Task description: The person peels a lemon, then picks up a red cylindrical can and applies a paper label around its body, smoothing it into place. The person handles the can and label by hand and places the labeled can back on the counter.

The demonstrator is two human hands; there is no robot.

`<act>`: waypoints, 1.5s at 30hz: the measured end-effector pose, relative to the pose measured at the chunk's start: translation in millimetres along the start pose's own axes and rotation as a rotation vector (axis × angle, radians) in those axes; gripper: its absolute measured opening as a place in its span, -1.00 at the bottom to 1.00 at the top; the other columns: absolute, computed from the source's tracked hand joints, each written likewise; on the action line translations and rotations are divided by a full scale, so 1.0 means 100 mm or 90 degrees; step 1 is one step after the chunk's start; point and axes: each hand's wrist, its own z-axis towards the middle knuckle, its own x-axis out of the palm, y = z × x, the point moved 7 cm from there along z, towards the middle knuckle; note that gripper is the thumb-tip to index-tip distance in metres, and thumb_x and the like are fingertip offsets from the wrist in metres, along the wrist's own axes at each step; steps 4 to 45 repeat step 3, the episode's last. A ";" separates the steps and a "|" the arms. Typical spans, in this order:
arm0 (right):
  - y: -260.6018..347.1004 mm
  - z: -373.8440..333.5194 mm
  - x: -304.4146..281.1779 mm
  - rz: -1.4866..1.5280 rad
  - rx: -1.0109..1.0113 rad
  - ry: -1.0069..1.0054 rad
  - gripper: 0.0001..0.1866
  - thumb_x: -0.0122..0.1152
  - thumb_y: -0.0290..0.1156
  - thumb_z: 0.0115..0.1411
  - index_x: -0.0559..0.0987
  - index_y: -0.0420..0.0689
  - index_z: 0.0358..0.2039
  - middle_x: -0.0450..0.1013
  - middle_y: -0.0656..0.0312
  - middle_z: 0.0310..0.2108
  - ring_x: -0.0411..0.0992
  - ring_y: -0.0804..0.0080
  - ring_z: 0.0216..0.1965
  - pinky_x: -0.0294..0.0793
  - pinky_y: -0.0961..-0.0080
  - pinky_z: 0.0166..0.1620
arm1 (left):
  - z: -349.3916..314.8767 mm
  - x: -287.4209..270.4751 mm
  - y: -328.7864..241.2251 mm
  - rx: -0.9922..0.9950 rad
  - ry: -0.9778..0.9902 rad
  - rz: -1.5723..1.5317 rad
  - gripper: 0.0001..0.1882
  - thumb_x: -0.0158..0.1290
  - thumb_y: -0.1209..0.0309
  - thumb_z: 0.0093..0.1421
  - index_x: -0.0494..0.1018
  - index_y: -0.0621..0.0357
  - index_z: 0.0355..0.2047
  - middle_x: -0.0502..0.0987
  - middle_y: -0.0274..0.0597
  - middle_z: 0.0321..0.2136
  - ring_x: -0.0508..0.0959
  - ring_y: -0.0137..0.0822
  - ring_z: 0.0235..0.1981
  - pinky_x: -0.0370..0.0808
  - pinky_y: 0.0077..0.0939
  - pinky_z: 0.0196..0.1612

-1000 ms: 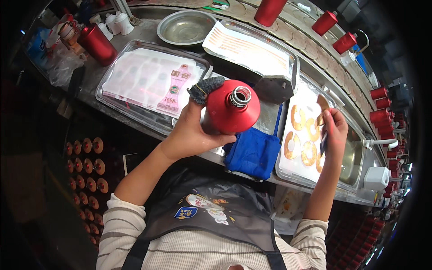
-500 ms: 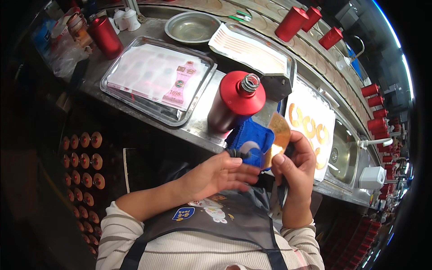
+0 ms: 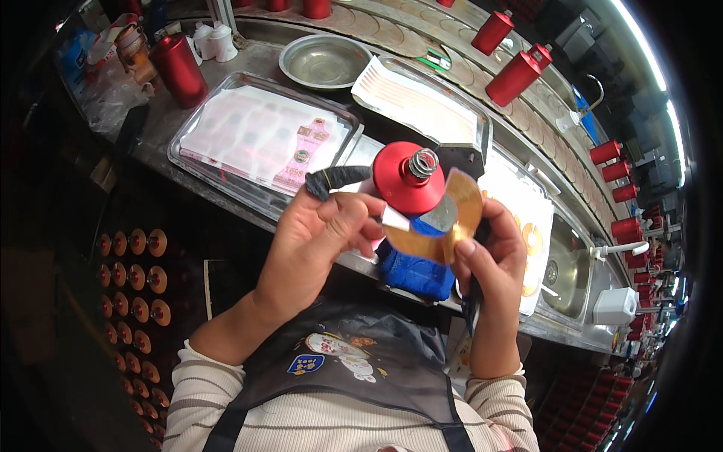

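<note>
A gold, C-shaped label [image 3: 414, 243] is stretched between my hands, just in front of a red bottle [image 3: 390, 175] with a clear threaded neck. My left hand [image 3: 316, 237] pinches the label's left end, where a small white piece shows at the fingertips. A black covering sits on that hand's raised index finger. On the other side, my right hand [image 3: 495, 260] grips the label between thumb and fingers. Below the label, a folded blue cloth [image 3: 418, 275] lies at the counter's edge. The bottle's lower part is mostly hidden.
A metal tray [image 3: 177, 160] with printed pink-and-white sheets lies left. Behind are a metal bowl [image 3: 285, 62] and another tray [image 3: 488, 129]. Sheets with orange ring labels [image 3: 532, 239] lie right, beside a sink [image 3: 568, 290]. Red bottles [image 3: 514, 78] stand on the conveyor [image 3: 369, 26].
My left hand has risen from below and closed on the label's left end; its fingers were spread before. The gold label now spreads wide. Bottles on the conveyor have shifted.
</note>
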 end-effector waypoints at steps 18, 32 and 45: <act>0.03 0.24 0.02 -0.042 -0.016 0.001 -0.50 0.26 -0.55 0.18 0.37 -0.30 0.12 0.48 0.20 -0.19 0.36 0.75 -0.55 0.26 0.86 -0.56 | 0.13 -0.05 -0.14 -0.009 -0.013 -0.025 -0.59 0.04 0.32 0.37 0.28 0.21 0.15 0.53 -0.01 -0.05 0.59 -0.27 -0.12 0.57 -0.45 -0.06; 0.03 0.24 0.02 -0.042 -0.016 0.001 -0.50 0.26 -0.55 0.18 0.37 -0.30 0.12 0.48 0.20 -0.19 0.36 0.75 -0.55 0.26 0.86 -0.56 | 0.13 -0.05 -0.14 -0.009 -0.013 -0.025 -0.59 0.04 0.32 0.37 0.28 0.21 0.15 0.53 -0.01 -0.05 0.59 -0.27 -0.12 0.57 -0.45 -0.06; 0.03 0.24 0.02 -0.042 -0.016 0.001 -0.50 0.26 -0.55 0.18 0.37 -0.30 0.12 0.48 0.20 -0.19 0.36 0.75 -0.55 0.26 0.86 -0.56 | 0.13 -0.05 -0.14 -0.009 -0.013 -0.025 -0.59 0.04 0.32 0.37 0.28 0.21 0.15 0.53 -0.01 -0.05 0.59 -0.27 -0.12 0.57 -0.45 -0.06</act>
